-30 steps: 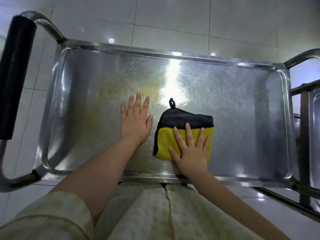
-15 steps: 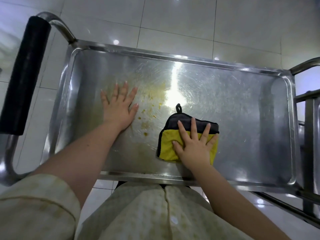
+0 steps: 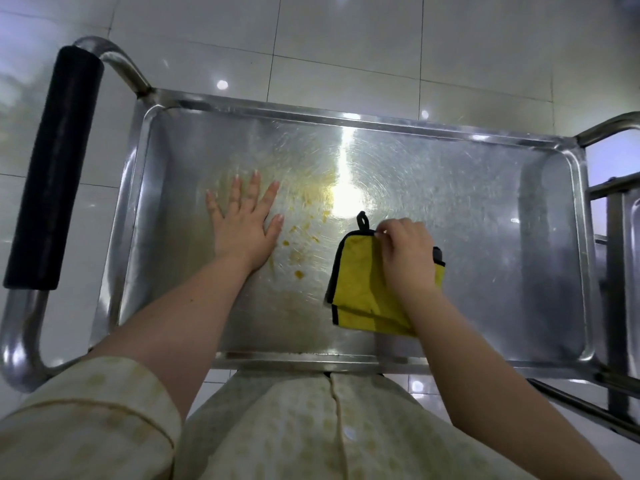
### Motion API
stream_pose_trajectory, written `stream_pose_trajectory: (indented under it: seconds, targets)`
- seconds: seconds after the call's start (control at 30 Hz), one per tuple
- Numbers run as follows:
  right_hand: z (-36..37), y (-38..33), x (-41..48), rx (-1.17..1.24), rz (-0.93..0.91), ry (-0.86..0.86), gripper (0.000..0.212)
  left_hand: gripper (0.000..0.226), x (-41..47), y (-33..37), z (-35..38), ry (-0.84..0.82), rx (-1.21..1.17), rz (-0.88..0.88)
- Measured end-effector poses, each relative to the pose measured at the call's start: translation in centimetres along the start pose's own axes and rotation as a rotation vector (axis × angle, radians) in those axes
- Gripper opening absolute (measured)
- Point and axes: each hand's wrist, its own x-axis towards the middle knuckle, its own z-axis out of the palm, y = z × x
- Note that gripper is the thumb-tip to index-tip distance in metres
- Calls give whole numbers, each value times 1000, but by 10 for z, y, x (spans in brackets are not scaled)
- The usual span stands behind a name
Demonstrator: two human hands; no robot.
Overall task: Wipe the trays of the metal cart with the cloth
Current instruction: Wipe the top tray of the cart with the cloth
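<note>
The metal cart's top tray (image 3: pixel 485 216) fills the view, shiny and scratched, with yellow smears and crumbs (image 3: pixel 301 233) left of its middle. A folded yellow cloth (image 3: pixel 360 289) with black edging and a black hanging loop lies on the tray near the front rim. My right hand (image 3: pixel 405 254) pinches the cloth's far edge with curled fingers, and the yellow side faces up. My left hand (image 3: pixel 246 223) rests flat on the tray, fingers spread, just left of the smears.
A black padded push handle (image 3: pixel 55 168) on a curved steel tube stands at the cart's left end. Steel frame bars (image 3: pixel 616 271) rise at the right end. White floor tiles surround the cart. My pale patterned clothing is below the front rim.
My right hand went from lying flat on the cloth to gripping its far edge, and the black part is now folded under. My left hand slid left, uncovering the yellow smears.
</note>
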Motion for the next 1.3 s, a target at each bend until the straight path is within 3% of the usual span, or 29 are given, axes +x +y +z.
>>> stream_pose_trajectory:
  seconds: [0.1, 0.2, 0.27, 0.4, 0.53, 0.73, 0.87, 1.1, 1.2, 1.3]
  targets:
    - [14, 5, -8, -131, 91, 8, 29, 60, 0, -1, 0, -8, 0, -2]
    - [18, 8, -39, -313, 195, -210, 61, 60, 0, 0, 0, -10, 1, -4]
    - [30, 8, -66, -360, 183, -305, 67, 60, 0, 0, 0, -16, 4, -2]
    - [43, -3, -61, -346, 176, -357, 68, 59, 1, -1, 1, -10, 8, -7]
    - [47, -30, 33, -371, -18, -313, 66, 59, 3, -1, -1, -16, 7, -7]
    - [50, -60, 158, -344, 150, -281, 67, 59, 7, -1, -3, -22, 27, -3]
    - [52, -50, 106, -341, 42, -273, 67, 59, 8, 1, -4, -41, 28, 1]
    - [56, -33, -98, -336, -135, -369, 68, 59, 6, 2, -4, -61, 15, 11]
    - [55, -28, -102, -359, -176, -404, 68, 59, 6, 1, -3, -42, 14, 8]
    - [57, -38, -41, -348, -107, -315, 66, 59, 7, -1, -2, -28, 13, 13]
